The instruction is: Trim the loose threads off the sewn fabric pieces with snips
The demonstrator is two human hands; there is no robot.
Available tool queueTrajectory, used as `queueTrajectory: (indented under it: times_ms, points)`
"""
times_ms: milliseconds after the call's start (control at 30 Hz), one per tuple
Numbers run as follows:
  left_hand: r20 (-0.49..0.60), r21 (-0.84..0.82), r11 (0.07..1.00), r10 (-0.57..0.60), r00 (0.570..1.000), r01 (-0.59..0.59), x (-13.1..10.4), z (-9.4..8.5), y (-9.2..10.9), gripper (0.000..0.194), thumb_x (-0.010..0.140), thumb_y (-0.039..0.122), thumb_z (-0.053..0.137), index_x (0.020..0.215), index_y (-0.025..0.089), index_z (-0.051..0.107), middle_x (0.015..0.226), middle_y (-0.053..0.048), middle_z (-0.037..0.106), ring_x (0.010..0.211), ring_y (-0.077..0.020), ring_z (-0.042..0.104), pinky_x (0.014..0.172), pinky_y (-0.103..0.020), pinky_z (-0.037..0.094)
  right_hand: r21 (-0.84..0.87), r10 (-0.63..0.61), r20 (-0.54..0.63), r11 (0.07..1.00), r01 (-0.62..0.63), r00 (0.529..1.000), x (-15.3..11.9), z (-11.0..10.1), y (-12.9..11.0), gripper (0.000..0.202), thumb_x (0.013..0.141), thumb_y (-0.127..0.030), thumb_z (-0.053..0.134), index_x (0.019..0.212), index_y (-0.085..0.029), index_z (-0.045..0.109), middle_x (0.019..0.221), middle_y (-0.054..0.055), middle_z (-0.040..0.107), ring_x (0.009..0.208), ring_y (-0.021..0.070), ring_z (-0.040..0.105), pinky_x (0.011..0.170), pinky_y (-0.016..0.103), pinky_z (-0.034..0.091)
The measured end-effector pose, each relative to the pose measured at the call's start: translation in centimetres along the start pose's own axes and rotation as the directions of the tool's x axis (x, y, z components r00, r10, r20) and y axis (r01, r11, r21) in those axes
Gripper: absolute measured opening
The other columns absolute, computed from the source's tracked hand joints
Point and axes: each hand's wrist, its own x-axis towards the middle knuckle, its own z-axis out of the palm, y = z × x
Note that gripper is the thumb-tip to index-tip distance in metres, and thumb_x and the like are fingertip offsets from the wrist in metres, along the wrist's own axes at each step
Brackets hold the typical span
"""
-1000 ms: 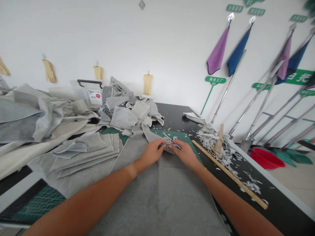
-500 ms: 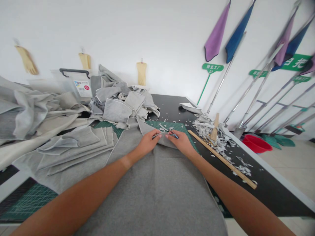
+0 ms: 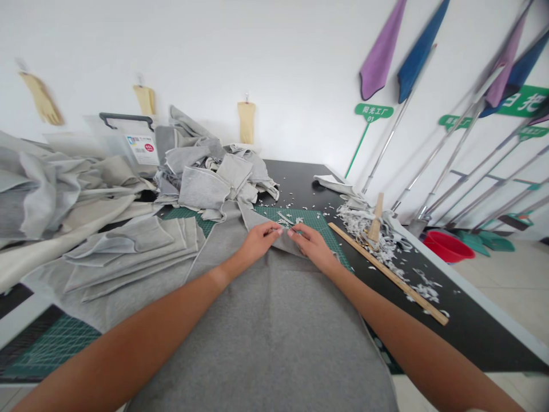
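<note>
The left hand [image 3: 259, 239], in the head view, pinches the grey cloth [image 3: 278, 326] near its far edge; the right hand [image 3: 312, 245] is narrow just beside it, its grip too hidden to tell; the cloth lies across the bench [image 3: 300, 176], partly over a green mat [image 3: 316, 220]. It should handle light, soft and floppy; best taken by the edge, fingertips close together.

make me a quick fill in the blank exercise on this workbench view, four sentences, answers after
The left hand and right hand are at the far part of a large ____ cloth.
The cutting mat is coloured ____.
The long wooden strip lies in the ____ half of the picture.
The pale yellow gloves in view number ____.

Missing words: grey; green; right; three.
</note>
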Motion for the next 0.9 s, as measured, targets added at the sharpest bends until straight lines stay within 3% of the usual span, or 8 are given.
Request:
queueTrajectory:
  times_ms: [267, 700, 900]
  points:
    - [0.008, -0.007, 1.000, 0.026, 1.000, -0.026, 0.0, 0.0, 0.6, 0.027, 0.094, 0.036, 0.053, 0.091, 0.016, 0.070, 0.085, -0.003, 0.068, 0.079, -0.0168, 0.059, 0.074, -0.026, 0.046, 0.009, -0.012, 0.081, 1.000, 0.012, 0.997, -1.0, -0.4, -2.1, 0.038, 0.097, -0.057, 0.043, 0.093, -0.025, 0.063, 0.069, -0.003, 0.054, 0.064, 0.0145, 0.048, 0.060, 0.025, 0.035]
    - [-0.001, -0.003, 1.000, 0.017, 1.000, -0.017, 0.0, 0.0, -0.5, 0.030, 0.095, 0.040, 0.052, 0.098, 0.015, 0.069, 0.081, -0.001, 0.065, 0.072, -0.0148, 0.055, 0.070, -0.025, 0.043, -0.001, -0.003, 0.043, 1.000, 0.003, 0.999, -1.0, 0.0, -1.4, 0.038, 0.101, -0.055, 0.037, 0.084, -0.025, 0.053, 0.068, -0.004, 0.050, 0.066, 0.0152, 0.049, 0.062, 0.025, 0.036]
    - [0.002, 0.002, 1.000, 0.015, 1.000, -0.015, 0.1, 0.0, -0.3, 0.029, 0.095, 0.038, 0.051, 0.098, 0.015, 0.069, 0.082, -0.001, 0.064, 0.074, -0.0150, 0.054, 0.070, -0.025, 0.042, -0.097, -0.032, 0.032, 0.995, 0.035, 0.999, -0.8, 0.0, -1.7, 0.035, 0.102, -0.053, 0.037, 0.091, -0.026, 0.058, 0.074, -0.004, 0.054, 0.070, 0.0154, 0.053, 0.066, 0.026, 0.037]
